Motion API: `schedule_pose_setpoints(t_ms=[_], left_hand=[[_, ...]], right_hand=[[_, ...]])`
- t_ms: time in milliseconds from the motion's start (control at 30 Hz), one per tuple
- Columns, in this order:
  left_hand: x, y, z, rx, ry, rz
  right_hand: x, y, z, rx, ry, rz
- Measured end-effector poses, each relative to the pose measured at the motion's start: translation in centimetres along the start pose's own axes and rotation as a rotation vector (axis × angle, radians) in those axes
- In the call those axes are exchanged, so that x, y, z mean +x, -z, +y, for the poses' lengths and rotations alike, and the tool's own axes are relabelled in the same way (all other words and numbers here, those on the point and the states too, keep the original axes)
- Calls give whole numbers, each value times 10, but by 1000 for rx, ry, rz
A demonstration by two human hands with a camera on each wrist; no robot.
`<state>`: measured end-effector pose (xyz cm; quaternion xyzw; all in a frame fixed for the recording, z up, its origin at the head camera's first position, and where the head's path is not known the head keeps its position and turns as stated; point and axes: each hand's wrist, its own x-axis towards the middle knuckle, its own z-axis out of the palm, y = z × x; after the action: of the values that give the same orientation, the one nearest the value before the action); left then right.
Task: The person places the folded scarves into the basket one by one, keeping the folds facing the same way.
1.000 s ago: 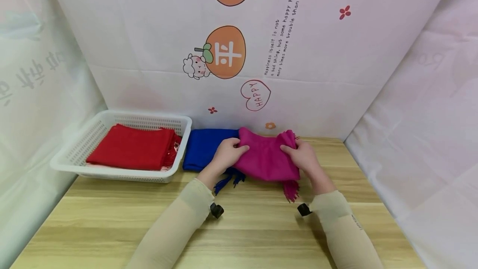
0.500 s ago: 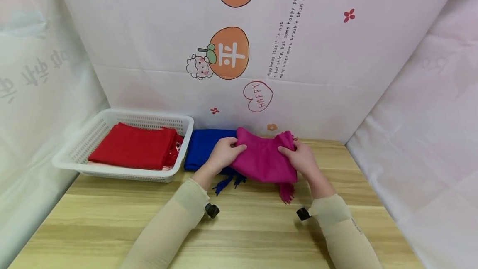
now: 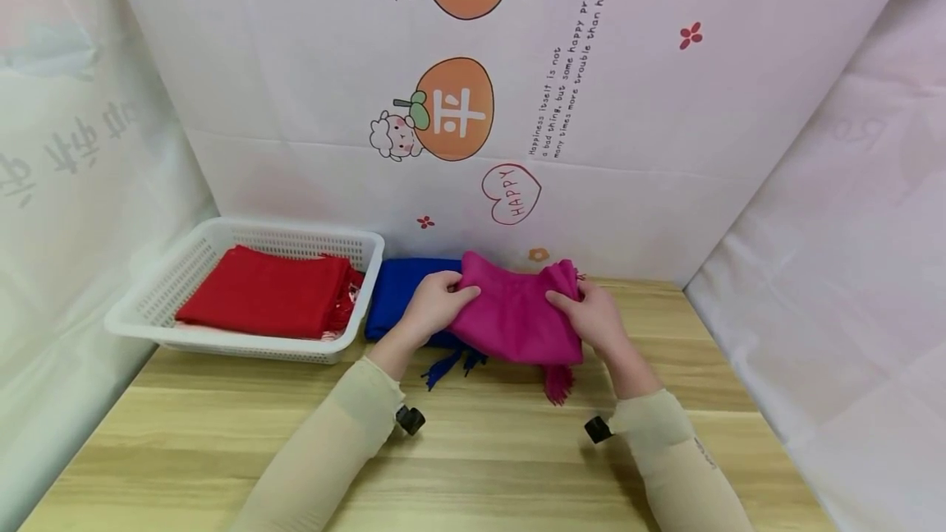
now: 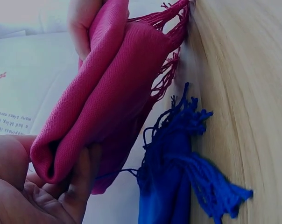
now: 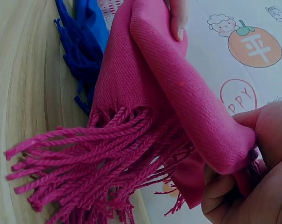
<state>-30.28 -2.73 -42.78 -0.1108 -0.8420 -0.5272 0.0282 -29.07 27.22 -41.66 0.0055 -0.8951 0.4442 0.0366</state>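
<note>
Both hands hold a folded magenta scarf [image 3: 517, 318] in the head view. My left hand [image 3: 436, 302] pinches its left end, thumb on top and fingers beneath. At the other end my right hand [image 3: 591, 314] grips it the same way. Twisted tassels [image 5: 108, 163] hang from the scarf in the right wrist view. A folded blue scarf [image 3: 410, 290] lies on the table, partly covered by the left hand and the magenta scarf. Its blue fringe [image 4: 211, 182] spreads toward the front. In the left wrist view the magenta folds sit between thumb and fingers.
A white perforated basket [image 3: 133, 318] stands at the left, with a folded red scarf [image 3: 266, 290] in it. The wooden table [image 3: 502, 466] reaches a printed white backdrop [image 3: 613, 212] behind, and white sheets hang on both sides.
Both hands have shifted slightly left with the magenta scarf, which now covers a little more of the blue one. Its hanging fringe has moved left too.
</note>
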Motion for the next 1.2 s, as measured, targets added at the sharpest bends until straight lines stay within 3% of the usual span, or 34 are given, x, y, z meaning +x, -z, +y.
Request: schedule_pose_setpoints(t_ms=[800, 1200], left_hand=[[-14, 29, 2, -44, -24, 11], [-18, 47, 0, -61, -25, 17]], right_hand=[[-13, -15, -21, 165, 43, -15], [-16, -23, -30, 181, 54, -20]])
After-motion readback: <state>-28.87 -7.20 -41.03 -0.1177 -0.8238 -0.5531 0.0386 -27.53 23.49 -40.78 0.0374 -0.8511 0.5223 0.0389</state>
